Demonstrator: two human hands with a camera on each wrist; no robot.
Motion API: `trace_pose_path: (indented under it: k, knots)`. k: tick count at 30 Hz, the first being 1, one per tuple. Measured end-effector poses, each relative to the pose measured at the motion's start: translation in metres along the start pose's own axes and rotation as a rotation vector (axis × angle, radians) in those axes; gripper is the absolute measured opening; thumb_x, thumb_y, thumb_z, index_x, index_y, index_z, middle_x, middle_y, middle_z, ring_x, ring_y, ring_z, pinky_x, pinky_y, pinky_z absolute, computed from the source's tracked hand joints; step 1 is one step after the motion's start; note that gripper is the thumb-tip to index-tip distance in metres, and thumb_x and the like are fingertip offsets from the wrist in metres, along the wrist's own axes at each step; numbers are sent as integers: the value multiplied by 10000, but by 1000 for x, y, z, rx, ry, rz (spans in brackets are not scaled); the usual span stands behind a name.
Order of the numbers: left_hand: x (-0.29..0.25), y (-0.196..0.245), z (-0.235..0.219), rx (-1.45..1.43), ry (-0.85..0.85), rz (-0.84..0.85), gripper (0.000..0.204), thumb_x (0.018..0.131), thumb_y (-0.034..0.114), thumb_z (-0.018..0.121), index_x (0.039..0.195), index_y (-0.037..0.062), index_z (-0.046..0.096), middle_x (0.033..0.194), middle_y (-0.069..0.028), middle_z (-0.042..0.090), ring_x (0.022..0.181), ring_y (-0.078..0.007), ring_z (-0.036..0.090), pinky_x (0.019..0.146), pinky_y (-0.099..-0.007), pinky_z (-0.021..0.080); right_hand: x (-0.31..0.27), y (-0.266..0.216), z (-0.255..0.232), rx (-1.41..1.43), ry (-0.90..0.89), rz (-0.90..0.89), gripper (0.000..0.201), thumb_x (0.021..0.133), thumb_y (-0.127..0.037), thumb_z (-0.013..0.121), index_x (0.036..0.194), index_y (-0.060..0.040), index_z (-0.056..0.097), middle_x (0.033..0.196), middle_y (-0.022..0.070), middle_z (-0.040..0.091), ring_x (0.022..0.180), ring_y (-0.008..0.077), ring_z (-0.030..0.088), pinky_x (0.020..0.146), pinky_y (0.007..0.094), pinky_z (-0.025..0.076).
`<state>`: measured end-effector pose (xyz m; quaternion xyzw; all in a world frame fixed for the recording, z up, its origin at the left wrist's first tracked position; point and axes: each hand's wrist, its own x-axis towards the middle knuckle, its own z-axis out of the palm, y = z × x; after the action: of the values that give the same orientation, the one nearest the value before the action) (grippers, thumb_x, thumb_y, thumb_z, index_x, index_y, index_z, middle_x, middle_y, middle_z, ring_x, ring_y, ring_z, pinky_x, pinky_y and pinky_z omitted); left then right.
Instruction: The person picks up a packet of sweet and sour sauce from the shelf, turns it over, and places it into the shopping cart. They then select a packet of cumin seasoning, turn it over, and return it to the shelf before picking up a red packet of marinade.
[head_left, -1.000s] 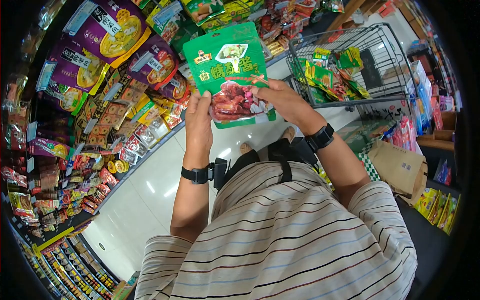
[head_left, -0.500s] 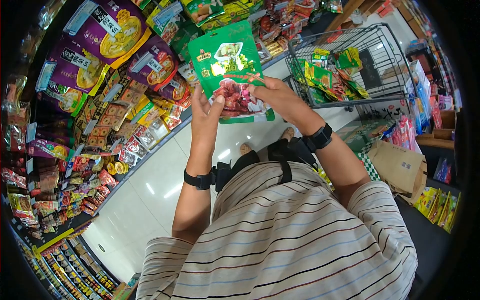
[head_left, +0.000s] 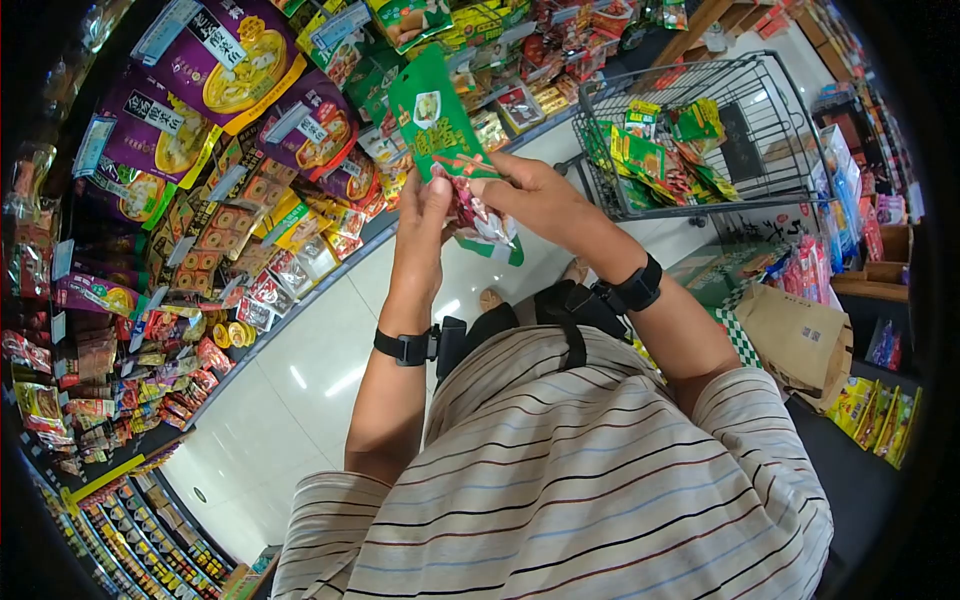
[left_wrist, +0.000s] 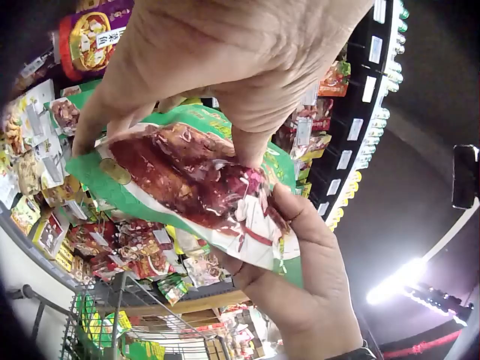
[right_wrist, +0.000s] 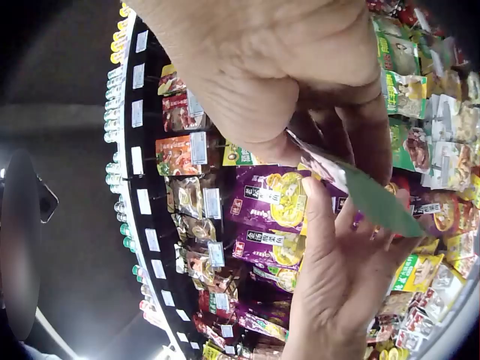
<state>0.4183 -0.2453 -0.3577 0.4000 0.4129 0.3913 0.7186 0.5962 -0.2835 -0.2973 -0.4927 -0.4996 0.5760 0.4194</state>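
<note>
Both hands hold a green pouch [head_left: 438, 120] printed with red-brown meat, turned partly edge-on in the head view. The left hand [head_left: 420, 225] grips its left side, thumb on the printed face. On the opposite side the right hand [head_left: 545, 200] pinches it between thumb and fingers. In the left wrist view the pouch [left_wrist: 180, 172] bends between the left hand [left_wrist: 225, 60] above and the right hand [left_wrist: 307, 292] below. The right wrist view catches the pouch [right_wrist: 375, 199] nearly edge-on, the right hand [right_wrist: 277, 60] above it and the left hand [right_wrist: 337, 285] below.
A wire cart [head_left: 740, 195] with several green and yellow packets stands at the upper right. Shelves of purple bags [head_left: 215, 60] and small packets run along the left. A brown paper bag [head_left: 795, 335] is at the right, pale floor tiles [head_left: 290, 400] below the shelf edge.
The pouch has turned from facing the head camera to a narrow, slanted angle. My left hand has shifted slightly right and my right hand slightly left, closer together.
</note>
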Motion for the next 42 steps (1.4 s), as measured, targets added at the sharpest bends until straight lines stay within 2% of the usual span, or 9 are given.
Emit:
trace_pose_path:
  k: [5,6,9,13,16,19,23,31,42]
  knots:
    - [-1,-9,-13,-480,-162,-91,437,978,341,602,1224,-14,534,1116,-115,623,1037,-263,640,856,-382,556,-5,-2,21,-77,-81,-73,398,999,-263,576,1336,-51,577,1108,48,641,1007,108,591,879,283,485]
    - [1,-6,-10,-555,-180,-74,424,981,290,591,1247,-34,527,1131,-162,633,1025,-282,650,862,-416,578,-8,-7,23,-115,-114,-59,394,998,-272,580,1322,-49,597,1214,90,630,1101,149,593,951,316,476]
    - [-6,8,-1,-551,-284,-92,452,995,271,566,1307,-47,491,1218,-208,610,1083,-315,635,918,-438,570,-11,-6,25,-253,-127,-163,354,994,-252,586,1276,-42,633,1173,101,652,1085,150,601,934,315,483]
    - [-7,8,-2,-752,-323,-155,675,1007,500,434,1463,5,373,1431,-269,455,1301,-417,478,1095,-536,424,-19,-13,24,-191,-141,-63,299,991,-215,586,1210,-25,657,1098,86,679,1022,149,629,910,307,497]
    - [-9,7,-7,-731,-357,-153,651,1016,501,410,1472,38,376,1447,-243,453,1315,-417,461,1095,-555,411,-23,-16,20,-203,-134,-44,265,993,-200,578,1164,-16,661,1053,68,690,975,142,642,885,296,507]
    - [-16,11,-10,-1205,-436,-236,534,1036,392,404,1413,15,437,1373,-251,518,1221,-401,555,1028,-511,486,-26,-18,14,-185,-108,-61,245,1003,-202,556,1114,-11,663,1041,59,691,950,134,647,852,284,514]
    - [-7,-18,-40,-1182,-477,-206,501,1037,378,402,1406,44,459,1393,-201,524,1221,-360,560,1044,-510,466,-24,-17,6,-100,-65,-97,253,1024,-211,513,1090,-9,649,1032,63,689,934,131,651,804,282,523]
    - [-17,4,-23,-983,-286,-257,503,1047,388,379,1415,55,459,1404,-188,524,1221,-353,564,1038,-518,471,-24,-18,-2,-83,-15,-30,262,1035,-221,495,1089,-5,632,1040,68,688,910,133,657,769,281,530]
    - [-16,0,-24,-1066,-357,-255,512,1051,392,368,1426,53,448,1415,-190,515,1238,-357,554,1043,-529,466,-25,-17,-3,-84,-15,-18,264,1037,-216,485,1086,-4,634,1035,65,688,885,124,656,745,270,531]
